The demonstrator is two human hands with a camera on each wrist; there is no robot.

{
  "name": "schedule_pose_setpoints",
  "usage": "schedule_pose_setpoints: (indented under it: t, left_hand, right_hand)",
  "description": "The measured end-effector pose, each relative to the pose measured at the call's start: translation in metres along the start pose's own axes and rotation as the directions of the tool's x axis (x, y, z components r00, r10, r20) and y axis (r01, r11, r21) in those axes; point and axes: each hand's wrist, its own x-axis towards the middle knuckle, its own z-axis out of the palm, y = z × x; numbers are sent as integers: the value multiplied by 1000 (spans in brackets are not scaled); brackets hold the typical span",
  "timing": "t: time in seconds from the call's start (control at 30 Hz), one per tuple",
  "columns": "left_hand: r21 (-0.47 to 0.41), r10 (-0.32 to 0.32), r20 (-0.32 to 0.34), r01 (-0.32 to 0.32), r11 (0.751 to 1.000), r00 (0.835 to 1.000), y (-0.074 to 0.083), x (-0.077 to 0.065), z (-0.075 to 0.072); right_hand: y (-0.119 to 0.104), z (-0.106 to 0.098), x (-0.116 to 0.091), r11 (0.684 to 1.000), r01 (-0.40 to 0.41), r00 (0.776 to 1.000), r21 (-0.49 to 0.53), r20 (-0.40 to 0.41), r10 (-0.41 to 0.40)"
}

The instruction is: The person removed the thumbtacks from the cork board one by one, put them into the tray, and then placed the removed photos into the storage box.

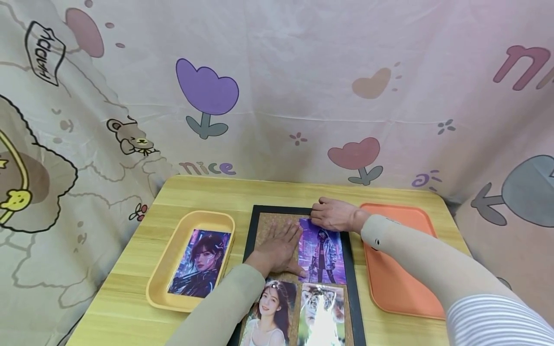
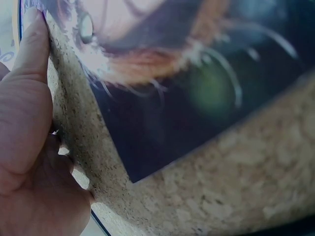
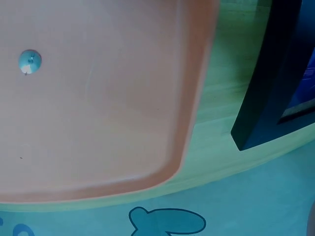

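Note:
A purple picture (image 1: 322, 254) of a standing figure lies on the upper right of a black-framed cork board (image 1: 268, 221). My left hand (image 1: 279, 247) rests with spread, straight fingers on the cork and over the picture's left edge. In the left wrist view its thumb (image 2: 33, 49) reaches to a purple edge. My right hand (image 1: 335, 215) is at the picture's top edge, fingers bent downward; its fingertips and anything between them are hidden. Below are a portrait photo (image 1: 277, 307) and a tiger photo (image 1: 307, 307), the latter washed out by glare.
To the left, a yellow tray (image 1: 157, 288) holds a picture of a dark-haired figure (image 1: 201, 264). On the right is an orange tray (image 1: 398, 278), partly covered by my right arm. A small round shiny piece (image 3: 30, 61) lies in it. A printed curtain (image 1: 285, 96) hangs behind the table.

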Motion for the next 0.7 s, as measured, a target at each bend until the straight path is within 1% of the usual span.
schedule_pose_setpoints:
  t: [0.23, 0.5, 0.7]
  left_hand:
    - [18, 9, -11, -8, 1000, 1000, 0, -1, -1]
    - [20, 8, -9, -8, 1000, 1000, 1, -1, -3]
    - [18, 6, -4, -6, 1000, 1000, 1, -1, -3]
  right_hand:
    - [-1, 1, 0, 999, -3, 1000, -34, 12, 3]
    - [-1, 3, -3, 1000, -30, 999, 5, 34, 30]
    - [0, 3, -3, 1000, -21, 999, -6, 33, 21]
